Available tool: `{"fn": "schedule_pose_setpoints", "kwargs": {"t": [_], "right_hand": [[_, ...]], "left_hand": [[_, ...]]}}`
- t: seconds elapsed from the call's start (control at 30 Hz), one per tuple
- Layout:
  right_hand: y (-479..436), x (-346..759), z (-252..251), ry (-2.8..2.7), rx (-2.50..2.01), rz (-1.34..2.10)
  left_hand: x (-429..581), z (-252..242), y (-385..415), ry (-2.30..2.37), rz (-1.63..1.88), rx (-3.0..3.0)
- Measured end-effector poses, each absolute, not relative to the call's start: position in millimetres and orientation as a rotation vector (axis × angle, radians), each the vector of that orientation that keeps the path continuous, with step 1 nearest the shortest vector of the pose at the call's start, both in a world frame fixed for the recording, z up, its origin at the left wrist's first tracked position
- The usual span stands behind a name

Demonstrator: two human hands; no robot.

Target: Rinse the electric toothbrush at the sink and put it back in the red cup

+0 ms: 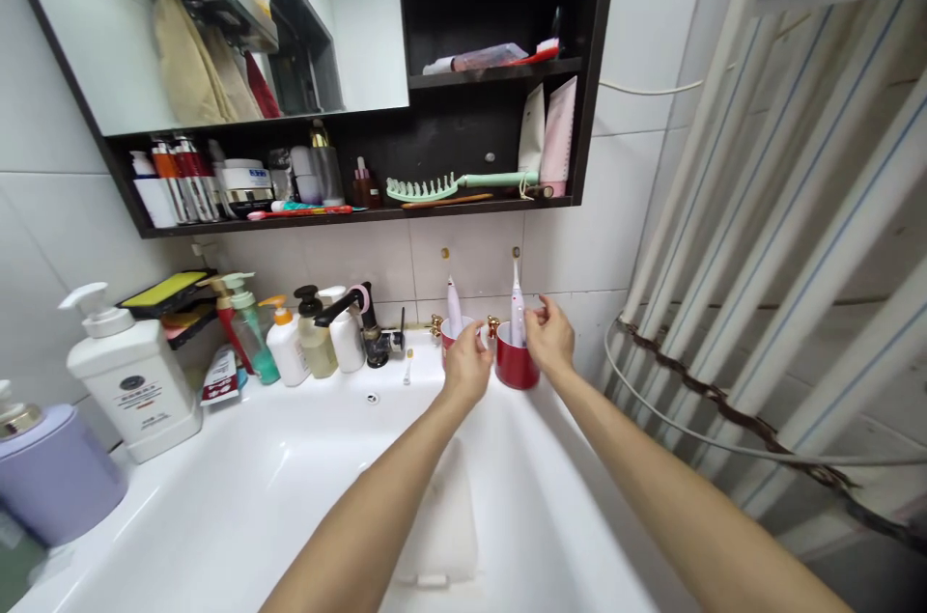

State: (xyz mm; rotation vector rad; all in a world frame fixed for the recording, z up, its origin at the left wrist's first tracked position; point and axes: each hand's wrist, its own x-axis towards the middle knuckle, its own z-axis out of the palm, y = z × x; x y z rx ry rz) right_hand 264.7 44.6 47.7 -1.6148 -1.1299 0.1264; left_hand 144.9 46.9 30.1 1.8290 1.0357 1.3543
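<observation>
Two red cups stand at the back right of the white sink (pixel 290 459), each with an electric toothbrush upright in it. My left hand (pixel 467 370) is curled round the left cup (pixel 456 331), whose toothbrush (pixel 453 299) rises behind it. My right hand (pixel 550 338) pinches the rim of the right cup (pixel 516 364), beside its toothbrush (pixel 517 304). Both forearms reach over the basin.
A black faucet (pixel 366 319) and several pump bottles (pixel 290 343) line the sink's back edge. A large white dispenser (pixel 134 381) and a purple container (pixel 54 473) stand at left. A dark shelf (pixel 348 208) above holds cosmetics and a green comb (pixel 449 186). A striped curtain (pixel 797 256) hangs at right.
</observation>
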Motion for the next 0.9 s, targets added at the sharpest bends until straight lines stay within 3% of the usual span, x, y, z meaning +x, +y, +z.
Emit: {"fn": "schedule_pose_setpoints", "kwargs": {"t": [0.17, 0.3, 0.4, 0.9], "right_hand": [[2.1, 206.0, 65.5, -1.302, -1.356, 0.326], [-33.3, 170.6, 94.2, -1.292, -0.775, 0.717], [-49.4, 160.0, 105.8, -1.216, -0.611, 0.864], [-34.9, 164.3, 89.4, -1.122, -1.249, 0.591]], "left_hand": [[106.4, 70.0, 11.4, 0.696, 1.461, 1.331], [87.5, 101.5, -22.8, 0.322, 1.418, 1.272], [79.0, 107.8, -37.5, 0.235, 1.394, 1.267], [81.3, 102.5, -37.0, 0.71, 1.001, 1.081]]}}
